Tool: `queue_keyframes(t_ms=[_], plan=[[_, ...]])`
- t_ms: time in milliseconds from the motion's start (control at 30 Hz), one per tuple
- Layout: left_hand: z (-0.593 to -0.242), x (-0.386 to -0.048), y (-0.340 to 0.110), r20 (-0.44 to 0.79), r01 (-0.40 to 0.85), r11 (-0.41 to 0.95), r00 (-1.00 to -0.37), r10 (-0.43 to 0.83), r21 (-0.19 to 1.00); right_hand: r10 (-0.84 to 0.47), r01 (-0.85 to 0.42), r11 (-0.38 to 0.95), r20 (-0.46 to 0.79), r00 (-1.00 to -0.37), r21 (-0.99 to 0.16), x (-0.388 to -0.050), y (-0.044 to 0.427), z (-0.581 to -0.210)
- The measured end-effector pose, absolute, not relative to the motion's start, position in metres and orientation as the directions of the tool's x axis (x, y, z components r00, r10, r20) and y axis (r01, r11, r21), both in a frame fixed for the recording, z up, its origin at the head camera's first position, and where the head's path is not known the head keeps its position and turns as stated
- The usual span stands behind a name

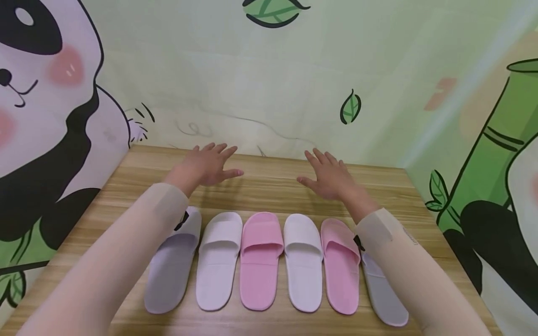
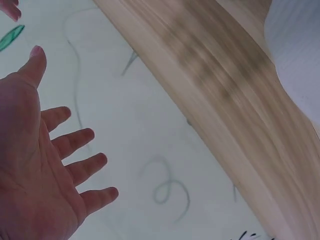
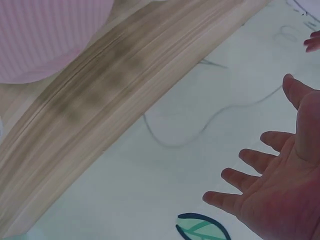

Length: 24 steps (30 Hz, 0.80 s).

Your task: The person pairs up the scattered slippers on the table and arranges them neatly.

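Several slippers lie in a row on the wooden surface in the head view: a grey one point(image 1: 170, 270) partly under the left sleeve, a white one point(image 1: 216, 275), a pink one point(image 1: 259, 275), a white one point(image 1: 304, 280), a pink one point(image 1: 342, 280) and a grey one point(image 1: 384, 298) partly covered by the right sleeve. Beyond the row, my left hand point(image 1: 208, 164) is held with fingers spread, holding nothing; its palm point(image 2: 35, 170) shows in the left wrist view. My right hand point(image 1: 329, 175), also spread and empty, is above the surface behind the right-hand slippers; the right wrist view shows it too point(image 3: 285, 185).
A wooden tabletop point(image 1: 269, 179) meets a pale green backdrop point(image 1: 260, 84) at its back edge. Panda drawings stand at both sides, with a bamboo drawing point(image 1: 483, 140) at the right and leaf drawings on the backdrop.
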State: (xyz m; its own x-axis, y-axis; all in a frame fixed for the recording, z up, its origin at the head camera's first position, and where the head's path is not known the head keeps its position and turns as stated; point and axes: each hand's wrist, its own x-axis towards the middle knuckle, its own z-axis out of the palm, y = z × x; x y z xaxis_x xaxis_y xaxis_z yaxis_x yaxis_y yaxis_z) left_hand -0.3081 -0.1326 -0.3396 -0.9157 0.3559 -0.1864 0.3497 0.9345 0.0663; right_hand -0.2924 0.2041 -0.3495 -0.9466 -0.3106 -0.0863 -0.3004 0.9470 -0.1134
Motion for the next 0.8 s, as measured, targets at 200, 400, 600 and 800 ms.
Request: queue_keyframes(t_ms=[200, 400, 600, 800], plan=[[-0.343, -0.294, -0.129, -0.156, 0.415, 0.908, -0.895, 0.418, 0.051, -0.363, -0.355, 0.928, -0.06, -0.93, -0.117, -0.278, 0.206, -0.355], [-0.346, -0.276, -0.129, -0.131, 0.462, 0.886, -0.876, 0.464, 0.044, -0.414, -0.405, 0.901, -0.028, -0.91, -0.154, -0.262, 0.209, -0.358], [-0.351, -0.255, -0.128, -0.134, 0.484, 0.874, -0.863, 0.486, 0.054, -0.445, -0.43, 0.888, -0.069, -0.893, -0.163, -0.243, 0.212, -0.36], [-0.358, -0.234, -0.128, -0.132, 0.507, 0.862, -0.853, 0.505, 0.021, -0.49, -0.477, 0.868, -0.073, -0.869, -0.141, -0.225, 0.212, -0.369]])
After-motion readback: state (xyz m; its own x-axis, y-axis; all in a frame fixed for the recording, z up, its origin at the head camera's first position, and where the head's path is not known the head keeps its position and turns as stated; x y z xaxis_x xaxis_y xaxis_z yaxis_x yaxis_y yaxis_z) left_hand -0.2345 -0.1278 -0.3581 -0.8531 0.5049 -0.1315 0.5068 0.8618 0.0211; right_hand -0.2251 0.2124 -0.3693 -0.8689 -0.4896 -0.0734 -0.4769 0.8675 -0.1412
